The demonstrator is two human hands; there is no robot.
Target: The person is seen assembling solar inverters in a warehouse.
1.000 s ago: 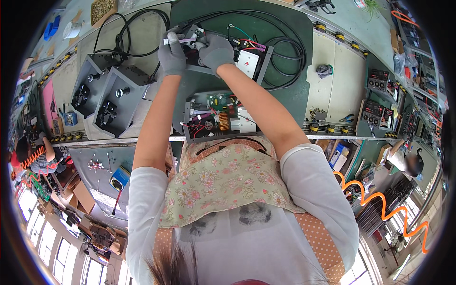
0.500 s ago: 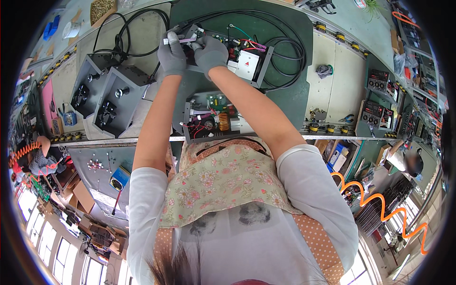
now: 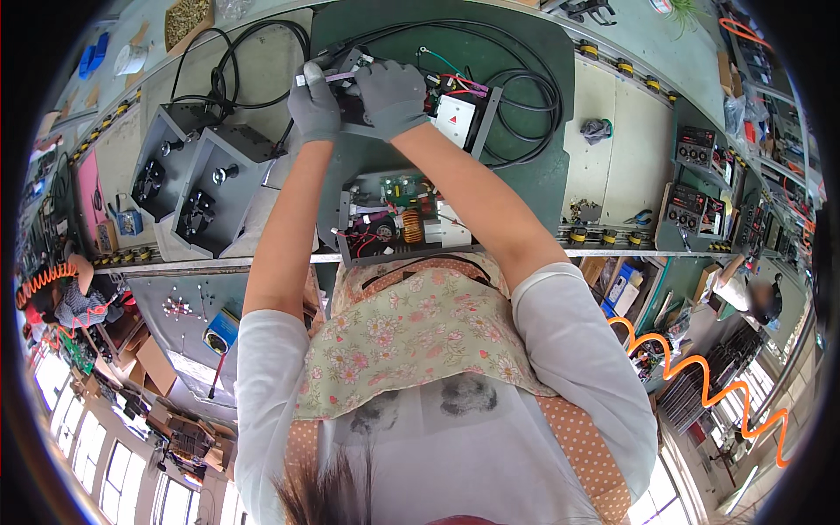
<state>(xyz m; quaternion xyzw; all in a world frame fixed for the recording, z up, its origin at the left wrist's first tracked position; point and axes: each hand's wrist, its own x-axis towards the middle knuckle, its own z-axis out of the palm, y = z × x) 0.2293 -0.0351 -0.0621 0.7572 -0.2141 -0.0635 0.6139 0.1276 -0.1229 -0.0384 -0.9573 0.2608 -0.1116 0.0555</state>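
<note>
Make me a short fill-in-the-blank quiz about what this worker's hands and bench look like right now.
1. Both hands, the left hand and the right hand, wear ____ gloves.
2. The coiled hose hanging at the right is ____ in colour.
3. The looped cables lie on a ____ mat.
4. The two grey metal housings sit to the person's ____.

Missing words: grey; orange; green; left

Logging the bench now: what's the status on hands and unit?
Both gloved hands up on far open unit. Left hand grips pale tool; right hand steadies. Black cables loop beside.
</note>
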